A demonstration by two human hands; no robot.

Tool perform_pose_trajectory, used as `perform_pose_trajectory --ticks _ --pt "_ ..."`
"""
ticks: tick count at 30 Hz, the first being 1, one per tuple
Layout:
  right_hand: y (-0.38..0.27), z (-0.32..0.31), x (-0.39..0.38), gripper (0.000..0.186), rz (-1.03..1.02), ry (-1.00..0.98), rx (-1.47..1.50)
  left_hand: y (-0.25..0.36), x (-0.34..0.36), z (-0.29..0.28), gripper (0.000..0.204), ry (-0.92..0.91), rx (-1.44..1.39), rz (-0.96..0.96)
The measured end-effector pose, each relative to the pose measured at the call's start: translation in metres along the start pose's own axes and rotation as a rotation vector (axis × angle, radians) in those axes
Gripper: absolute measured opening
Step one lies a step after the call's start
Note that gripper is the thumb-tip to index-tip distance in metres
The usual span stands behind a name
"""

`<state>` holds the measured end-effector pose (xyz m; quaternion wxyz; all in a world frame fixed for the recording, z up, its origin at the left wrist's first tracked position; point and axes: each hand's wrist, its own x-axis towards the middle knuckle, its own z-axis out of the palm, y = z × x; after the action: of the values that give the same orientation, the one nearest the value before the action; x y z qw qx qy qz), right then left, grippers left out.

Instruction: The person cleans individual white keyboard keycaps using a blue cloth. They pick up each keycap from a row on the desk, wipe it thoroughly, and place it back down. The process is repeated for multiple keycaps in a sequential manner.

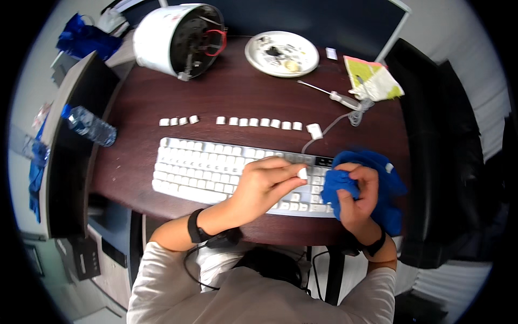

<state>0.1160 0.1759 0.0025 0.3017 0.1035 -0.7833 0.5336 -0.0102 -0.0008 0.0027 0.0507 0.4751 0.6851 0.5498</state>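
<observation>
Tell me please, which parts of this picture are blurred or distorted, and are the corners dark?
Head view: the blue cloth looks smeared along its upper edge, perhaps from motion; head view: the front edge of the desk bows, likely through the fisheye lens; head view: all four corners are black.

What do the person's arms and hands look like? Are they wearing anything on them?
The left hand and right hand are bare, with no gloves. There's a black left wristband and a black right wristband. The left sleeve and right sleeve are short and pale grey. A thin black cable shows near the left wristband; whether it's joined isn't clear.
</observation>
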Motion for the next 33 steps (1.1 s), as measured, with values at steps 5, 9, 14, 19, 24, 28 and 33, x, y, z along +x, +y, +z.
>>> perform_pose_trajectory --ticks 5,9,14,19,24,28,33 --pt "0.015 0.006 -0.002 0.032 0.046 0.104 -0.022 0.004 0.013 -0.043 0.025 -0.073 0.151 -0.056" --pt "0.017 0.003 -0.004 0.032 0.052 0.130 0.000 -0.021 0.026 -0.105 0.015 -0.182 0.675 -0.096" --pt "0.019 0.006 0.001 0.031 0.034 0.121 -0.001 -0.071 0.043 -0.153 0.011 -0.350 0.981 -0.262" --pt "0.021 0.004 0.001 0.030 0.045 0.122 -0.039 -0.102 0.045 -0.155 0.016 -0.499 1.128 -0.217" --pt "0.018 0.003 0.002 0.031 0.030 0.106 -0.072 -0.098 0.050 -0.152 0.017 -0.530 1.098 -0.288" --pt "0.017 0.004 0.002 0.031 0.029 0.108 -0.066 -0.101 0.046 -0.155 0.022 -0.519 1.119 -0.255" --pt "0.018 0.004 0.002 0.031 0.024 0.106 -0.060 -0.095 0.050 -0.161 0.026 -0.520 1.082 -0.350"
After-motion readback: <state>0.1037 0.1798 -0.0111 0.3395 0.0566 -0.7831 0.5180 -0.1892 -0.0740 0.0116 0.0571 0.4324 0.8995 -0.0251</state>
